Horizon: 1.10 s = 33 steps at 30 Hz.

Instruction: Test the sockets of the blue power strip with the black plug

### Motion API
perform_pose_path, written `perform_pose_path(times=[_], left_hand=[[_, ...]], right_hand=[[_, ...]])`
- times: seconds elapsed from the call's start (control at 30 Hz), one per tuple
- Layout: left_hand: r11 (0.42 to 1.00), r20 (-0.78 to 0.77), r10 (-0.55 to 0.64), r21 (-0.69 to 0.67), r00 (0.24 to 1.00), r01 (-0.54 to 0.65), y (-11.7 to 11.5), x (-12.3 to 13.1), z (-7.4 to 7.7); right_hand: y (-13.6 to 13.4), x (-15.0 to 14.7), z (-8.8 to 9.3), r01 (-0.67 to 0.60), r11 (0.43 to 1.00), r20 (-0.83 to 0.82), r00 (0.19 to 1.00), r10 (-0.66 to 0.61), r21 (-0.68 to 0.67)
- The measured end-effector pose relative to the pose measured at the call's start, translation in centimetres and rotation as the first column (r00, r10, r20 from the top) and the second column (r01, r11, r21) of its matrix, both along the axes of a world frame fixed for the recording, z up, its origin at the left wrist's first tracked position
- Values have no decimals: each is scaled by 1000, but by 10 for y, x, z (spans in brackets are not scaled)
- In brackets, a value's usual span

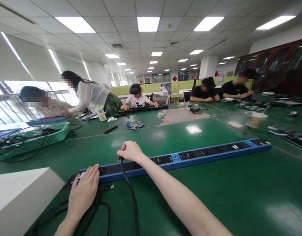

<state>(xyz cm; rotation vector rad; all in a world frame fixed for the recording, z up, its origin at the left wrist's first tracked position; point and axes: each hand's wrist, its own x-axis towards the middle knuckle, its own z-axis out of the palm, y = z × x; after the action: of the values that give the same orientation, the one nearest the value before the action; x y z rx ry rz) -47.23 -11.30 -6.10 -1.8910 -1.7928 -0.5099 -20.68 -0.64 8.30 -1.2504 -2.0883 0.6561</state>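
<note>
Fingers of the left hand [85,186] are stretched out and held close together, palm down, and are laid across the near-left end of a long blue-and-black power strip [215,151]; nothing is seen to be gripped by them. By the right hand [130,151], thumb and fingers closed in a pinch, the end of a thick black cable [131,193] is held above the strip's left part; whether it is seated in a socket cannot be told, since the tip is hidden. From there the cable is hung over the strip's near edge and run toward the bottom of the view. The strip is set slantwise on a green table [215,193], its far end reaching to the right, and its top is lined with black outlets and a blue socket [176,158]. Beside the left wrist, thin black cables [109,213] are looped on the table, and a white box [25,193] is placed at the left. Farther off, a green basket [65,131] is filled with cables, and blue-and-grey gloves [135,125] are left near a short black bar [110,129]. Across the table, another long black strip [146,108] is touched by a seated co-worker [138,101].
</note>
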Motion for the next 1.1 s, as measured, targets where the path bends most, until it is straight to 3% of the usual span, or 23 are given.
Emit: perform_pose_path(times=[0.1, 0.2, 0.33, 0.53, 0.63, 0.73, 0.8, 0.83, 0.93, 1.0, 1.1], left_hand=[[1000, -5, -11, 5, 1000, 11, 1, -4, -3], [1000, -7, -7, 5, 1000, 7, 2, -6, -5], [1000, 12, 12, -3, 1000, -11, 3, -6, -5], [1000, 65, 22, 3, 998, -22, 3, -4, -4], [999, 116, 38, 3, 993, -39, 3, -3, -1], [997, 173, 64, 24, 983, -69, 3, -4, 0], [995, 194, 72, 51, 978, -83, 4, -6, -2], [995, 197, 69, 61, 978, -82, 5, -8, -3], [996, 191, 47, 71, 980, -61, 8, -12, -7], [996, 183, 35, 72, 982, -49, 9, -15, -9], [996, 181, 32, 74, 983, -46, 10, -17, -11]], right_hand=[[-3, 13, -14, -24, 994, 7, 1000, 25, -106], [-7, 18, -26, -74, 978, -128, 991, 50, -197], [-11, 23, -32, -200, 954, -324, 938, 121, -223], [-8, 25, -38, -371, 869, -496, 850, 176, -327], [-8, 23, -44, -501, 768, -577, 788, 214, -399], [-8, 24, -47, -650, 638, -587, 725, 360, -412], [-6, 29, -45, -680, 625, -510, 720, 472, -382], [-5, 32, -43, -672, 653, -439, 734, 519, -351], [-1, 42, -33, -570, 810, -74, 821, 566, -135], [-2, 48, -25, -490, 869, 212, 859, 466, 74], [-9, 53, -13, -416, 863, 431, 861, 271, 286]])
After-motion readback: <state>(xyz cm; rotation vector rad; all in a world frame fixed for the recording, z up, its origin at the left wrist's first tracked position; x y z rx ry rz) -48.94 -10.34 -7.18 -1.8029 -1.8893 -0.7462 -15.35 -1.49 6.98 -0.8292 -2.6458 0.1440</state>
